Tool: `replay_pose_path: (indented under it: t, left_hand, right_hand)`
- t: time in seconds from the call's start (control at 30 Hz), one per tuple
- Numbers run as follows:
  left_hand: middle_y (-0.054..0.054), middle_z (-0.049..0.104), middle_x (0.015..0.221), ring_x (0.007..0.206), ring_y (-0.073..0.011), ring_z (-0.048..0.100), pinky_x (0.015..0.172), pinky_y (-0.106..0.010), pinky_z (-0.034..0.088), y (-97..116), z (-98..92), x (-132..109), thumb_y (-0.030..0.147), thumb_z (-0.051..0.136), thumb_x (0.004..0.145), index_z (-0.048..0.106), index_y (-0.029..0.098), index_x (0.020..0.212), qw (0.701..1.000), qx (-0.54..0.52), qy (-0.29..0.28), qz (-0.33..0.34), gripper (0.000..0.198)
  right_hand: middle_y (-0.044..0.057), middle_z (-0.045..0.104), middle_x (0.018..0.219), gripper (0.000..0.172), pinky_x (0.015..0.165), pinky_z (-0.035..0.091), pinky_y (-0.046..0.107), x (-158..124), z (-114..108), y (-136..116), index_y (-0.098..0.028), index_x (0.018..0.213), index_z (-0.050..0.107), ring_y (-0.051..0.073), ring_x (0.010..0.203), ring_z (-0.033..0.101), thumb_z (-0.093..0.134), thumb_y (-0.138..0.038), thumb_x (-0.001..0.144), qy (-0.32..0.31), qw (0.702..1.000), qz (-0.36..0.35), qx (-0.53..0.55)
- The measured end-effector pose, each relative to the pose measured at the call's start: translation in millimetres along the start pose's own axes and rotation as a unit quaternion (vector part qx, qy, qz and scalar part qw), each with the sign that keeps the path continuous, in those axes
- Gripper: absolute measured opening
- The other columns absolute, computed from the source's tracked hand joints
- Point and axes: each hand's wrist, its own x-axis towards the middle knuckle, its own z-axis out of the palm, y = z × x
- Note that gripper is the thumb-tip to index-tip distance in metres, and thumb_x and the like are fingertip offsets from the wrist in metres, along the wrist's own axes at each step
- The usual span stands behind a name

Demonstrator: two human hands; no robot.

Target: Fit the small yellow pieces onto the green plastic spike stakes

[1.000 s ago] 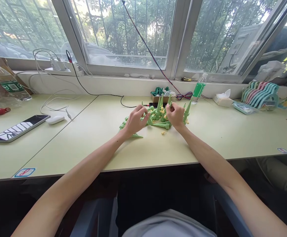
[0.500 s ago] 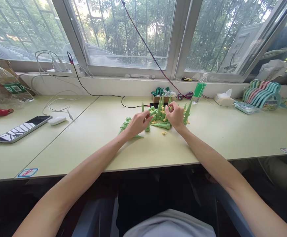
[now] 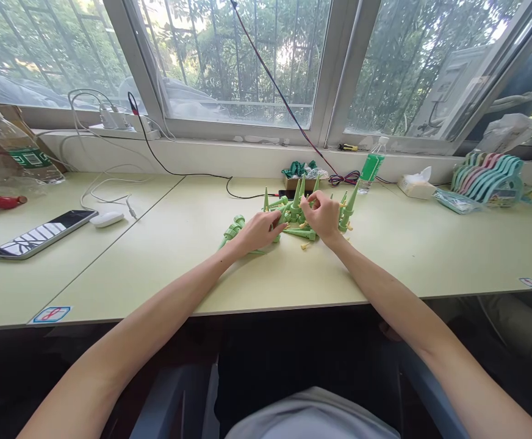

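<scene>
A heap of green cone-shaped plastic spikes [image 3: 293, 213] with small yellow pieces [image 3: 304, 246] lies in the middle of the pale green table [image 3: 169, 256]. My left hand [image 3: 259, 231] rests low at the heap's left edge, fingers closed round a green spike lying on the table. My right hand [image 3: 321, 213] is raised over the heap's right side, fingers pinched on a small piece that I cannot make out. Several spikes stand upright just behind and beside both hands.
A phone [image 3: 41, 234] and a white mouse [image 3: 107, 219] lie at the left, with a water bottle [image 3: 21, 149] and cables behind. A green bottle [image 3: 369, 166], tissues [image 3: 415, 183] and a rack of coloured hangers [image 3: 488, 174] stand at the right.
My left hand has dropped from the heap's top to its left edge on the table. My right hand has stayed over the heap with its fingers shifting.
</scene>
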Motion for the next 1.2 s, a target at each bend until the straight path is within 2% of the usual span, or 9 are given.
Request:
replay_pose_path:
  t: [0.3,0.53,0.7,0.8,0.9,0.97,1.03,1.1,1.2]
  left_hand:
    - [0.002,0.051,0.057,0.049,-0.0118,0.04,0.052,-0.028,0.03,-6.4,4.0,-0.1,0.034,0.056,0.092,0.039,0.022,0.069,0.999,0.007,0.033,-0.016,0.031]
    - [0.002,0.05,0.056,0.05,-0.0118,0.039,0.053,-0.028,0.031,-7.4,5.4,-0.6,0.033,0.058,0.09,0.039,0.022,0.069,0.998,0.019,0.046,-0.029,0.031]
    - [0.003,0.048,0.058,0.051,-0.0106,0.037,0.052,-0.027,0.03,-0.5,0.9,-3.3,0.03,0.058,0.089,0.038,0.021,0.069,0.998,0.03,0.051,-0.018,0.03]
    - [0.003,0.048,0.059,0.052,-0.0109,0.037,0.054,-0.027,0.03,3.2,0.0,-4.2,0.03,0.057,0.09,0.037,0.021,0.069,0.998,0.033,0.047,-0.016,0.03]
    - [0.003,0.048,0.059,0.052,-0.0109,0.038,0.054,-0.027,0.03,3.9,1.1,-4.2,0.031,0.057,0.09,0.037,0.021,0.07,0.999,0.032,0.042,-0.01,0.03]
    - [0.003,0.047,0.058,0.051,-0.0108,0.037,0.054,-0.027,0.03,3.3,1.9,-3.9,0.031,0.056,0.091,0.037,0.021,0.07,0.998,0.03,0.051,-0.01,0.03]
    - [0.003,0.047,0.058,0.051,-0.0107,0.038,0.054,-0.027,0.03,3.3,2.3,-3.6,0.031,0.057,0.09,0.038,0.021,0.069,0.998,0.027,0.057,-0.008,0.03]
    - [0.003,0.049,0.058,0.05,-0.0109,0.039,0.053,-0.027,0.031,4.5,2.4,-3.2,0.031,0.057,0.09,0.04,0.021,0.069,0.998,0.024,0.056,-0.006,0.029]
    - [0.001,0.052,0.06,0.051,-0.0115,0.042,0.054,-0.027,0.032,7.3,2.3,-2.9,0.031,0.058,0.089,0.041,0.021,0.069,0.999,0.021,0.046,-0.009,0.028]
  right_hand:
    - [-0.005,0.048,0.055,0.031,0.06,0.033,0.024,-10.4,4.5,-11.8,-0.02,0.075,0.056,0.012,0.054,0.045,0.057,-0.048,0.088,-0.07,0.997,-0.025,-0.001]
    - [-0.006,0.046,0.058,0.028,0.06,0.035,0.024,-13.3,2.3,-18.2,-0.019,0.097,0.056,0.012,0.053,0.046,0.043,-0.044,0.098,-0.015,0.999,-0.033,0.025]
    - [-0.005,0.044,0.057,0.026,0.06,0.034,0.024,-6.3,-3.7,-17.4,-0.02,0.087,0.054,0.012,0.052,0.044,0.039,-0.037,0.099,0.012,0.997,-0.069,0.026]
    - [-0.003,0.048,0.057,0.029,0.06,0.033,0.026,13.1,-22.3,-19.0,-0.02,0.075,0.054,0.012,0.053,0.042,0.045,-0.036,0.097,-0.071,0.99,-0.119,0.011]
    - [-0.002,0.051,0.055,0.026,0.06,0.032,0.027,32.1,-50.1,-17.2,-0.019,0.069,0.056,0.012,0.053,0.043,0.054,-0.032,0.091,-0.168,0.98,-0.106,-0.023]
    - [-0.002,0.052,0.055,0.025,0.059,0.031,0.027,33.8,-67.4,-10.3,-0.019,0.066,0.056,0.012,0.053,0.044,0.056,-0.029,0.09,-0.21,0.97,-0.109,-0.063]
    - [0.0,0.053,0.057,0.024,0.058,0.03,0.028,22.7,-80.2,2.2,-0.019,0.067,0.057,0.013,0.053,0.043,0.054,-0.026,0.09,-0.229,0.96,-0.112,-0.115]
    - [0.003,0.06,0.067,0.018,0.058,0.033,0.028,1.3,-87.9,18.8,-0.019,0.072,0.061,0.016,0.058,0.049,0.055,-0.024,0.088,-0.249,0.948,-0.104,-0.169]
    - [0.01,0.069,0.089,0.019,0.069,0.047,0.034,-35.6,-92.5,43.6,-0.019,0.088,0.068,0.023,0.077,0.062,0.052,-0.027,0.093,-0.272,0.941,-0.105,-0.171]
